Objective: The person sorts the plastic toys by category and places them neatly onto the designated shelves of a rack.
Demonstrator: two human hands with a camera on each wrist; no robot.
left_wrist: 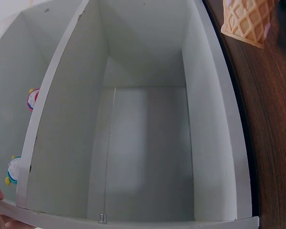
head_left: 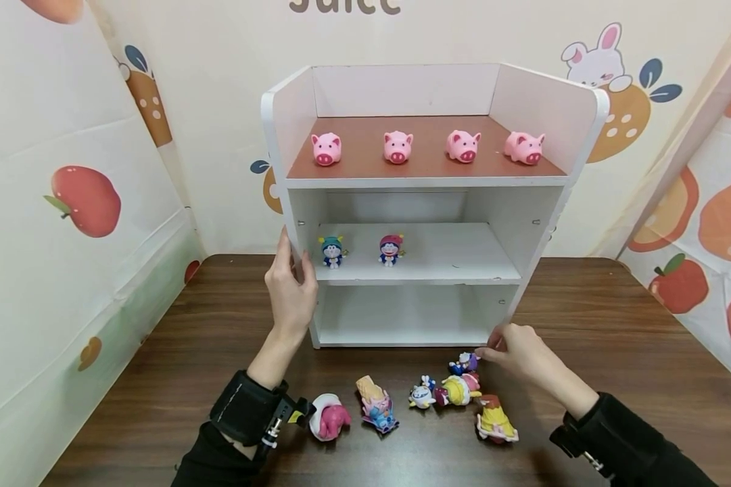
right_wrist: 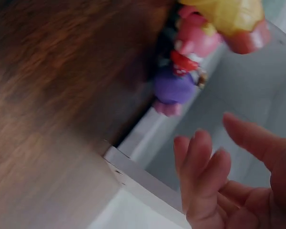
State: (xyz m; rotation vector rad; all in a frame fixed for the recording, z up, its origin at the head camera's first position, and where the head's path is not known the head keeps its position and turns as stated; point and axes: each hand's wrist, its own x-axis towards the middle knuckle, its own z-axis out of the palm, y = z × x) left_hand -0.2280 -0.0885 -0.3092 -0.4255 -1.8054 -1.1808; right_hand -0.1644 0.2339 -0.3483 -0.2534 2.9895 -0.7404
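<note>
My left hand holds the left side panel of a white toy shelf; part of its fingers shows at the panel edge in the left wrist view. By the shelf's lower right corner is my right hand, its thumb and fingers apart in the right wrist view with nothing between them. Closest to those fingertips lies a small purple-and-blue figurine. A yellow-and-pink figurine lies against it, with a small white-and-blue figurine to the left. A yellow-dressed doll figurine lies nearer me.
Several pink pig figurines line the brown top shelf. Two small figurines, one green-hatted and one pink-hatted, stand on the middle shelf. An ice-cream-cone toy and a pink-and-white toy lie on the wooden table.
</note>
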